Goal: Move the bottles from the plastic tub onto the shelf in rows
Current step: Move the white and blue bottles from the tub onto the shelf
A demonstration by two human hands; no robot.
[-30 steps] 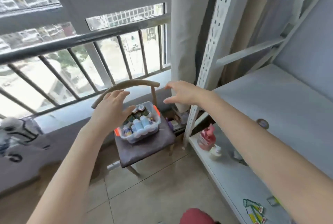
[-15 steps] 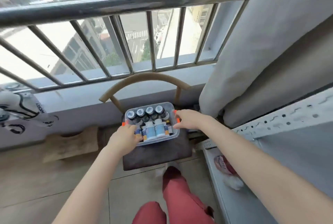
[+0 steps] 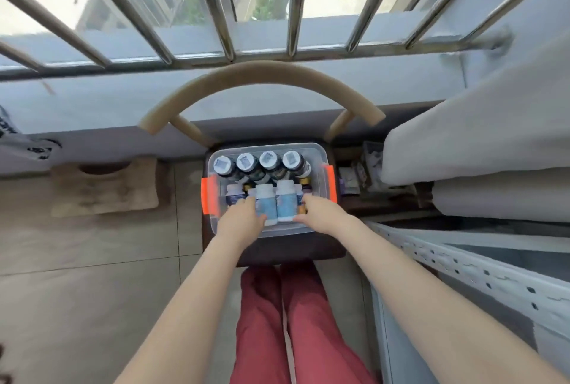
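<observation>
The left white bottle (image 3: 266,203) is grasped by the left hand (image 3: 242,219) and the right white bottle (image 3: 285,201) by the right hand (image 3: 319,214), thumbs laid on smooth blue labels; the fingertips are hidden. Both bottles stand in the clear plastic tub (image 3: 287,228) with orange latches (image 3: 207,195). Beyond the grip, dark bottles (image 3: 248,164) with round white caps are lined. The label print cannot be read. Right of the grip, the perforated metal shelf (image 3: 462,269) is cut off.
</observation>
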